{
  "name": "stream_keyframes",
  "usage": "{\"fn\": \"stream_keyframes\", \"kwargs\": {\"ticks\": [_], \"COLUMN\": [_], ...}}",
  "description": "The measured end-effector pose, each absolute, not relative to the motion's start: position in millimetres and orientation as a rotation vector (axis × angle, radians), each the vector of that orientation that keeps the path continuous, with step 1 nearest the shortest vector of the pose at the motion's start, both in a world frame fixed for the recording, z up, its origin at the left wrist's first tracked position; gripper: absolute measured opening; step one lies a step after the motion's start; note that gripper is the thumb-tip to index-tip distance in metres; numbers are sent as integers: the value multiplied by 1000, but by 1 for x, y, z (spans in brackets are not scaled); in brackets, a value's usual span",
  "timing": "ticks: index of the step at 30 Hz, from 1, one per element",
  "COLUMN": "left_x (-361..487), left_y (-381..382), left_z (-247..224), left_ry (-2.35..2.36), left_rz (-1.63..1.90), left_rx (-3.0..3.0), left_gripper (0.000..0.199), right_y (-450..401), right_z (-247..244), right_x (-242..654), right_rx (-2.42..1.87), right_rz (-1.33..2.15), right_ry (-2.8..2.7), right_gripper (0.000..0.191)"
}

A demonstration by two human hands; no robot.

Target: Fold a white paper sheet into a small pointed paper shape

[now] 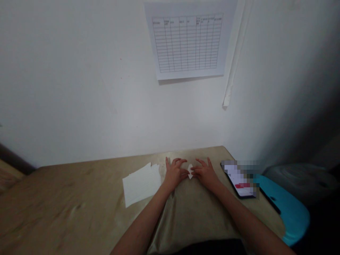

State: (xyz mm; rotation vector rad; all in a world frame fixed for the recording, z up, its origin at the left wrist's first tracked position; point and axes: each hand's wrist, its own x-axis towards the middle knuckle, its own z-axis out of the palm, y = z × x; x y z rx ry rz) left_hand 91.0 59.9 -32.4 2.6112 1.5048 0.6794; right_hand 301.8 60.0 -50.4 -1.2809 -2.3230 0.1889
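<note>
A small, pointed piece of folded white paper (190, 171) stands out between my two hands, low over the table. My left hand (174, 174) comes at it from the left, thumb tip against its edge, other fingers bent and partly spread. On the opposite side, my right hand (206, 173) has its thumb and a finger at the paper's right edge, with the remaining fingers raised. Left of my left hand lies a larger white sheet (142, 184) with a torn upper edge. The exact finger contact is too small to make out fully.
The brownish covered table (79, 198) meets a white wall (79, 88). A phone (239, 179) with a lit, partly blurred screen lies to the right. Beyond the table's right edge is a turquoise stool-like object (294, 212). A printed table sheet (188, 46) hangs on the wall.
</note>
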Motion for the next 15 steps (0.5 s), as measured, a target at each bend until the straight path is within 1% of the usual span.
{"fn": "stream_keyframes", "kwargs": {"ticks": [11,15], "left_x": [90,87], "left_y": [62,62], "left_z": [-40,-41], "left_ry": [1541,1560], "left_rz": [728,729], "left_rx": [2544,2491], "left_gripper": [13,8], "right_y": [59,58], "right_z": [-50,-50], "right_x": [301,301], "right_rx": [-1312,-1313], "right_rz": [198,202], "right_ry": [-2281,-2271], "right_gripper": [25,25]}}
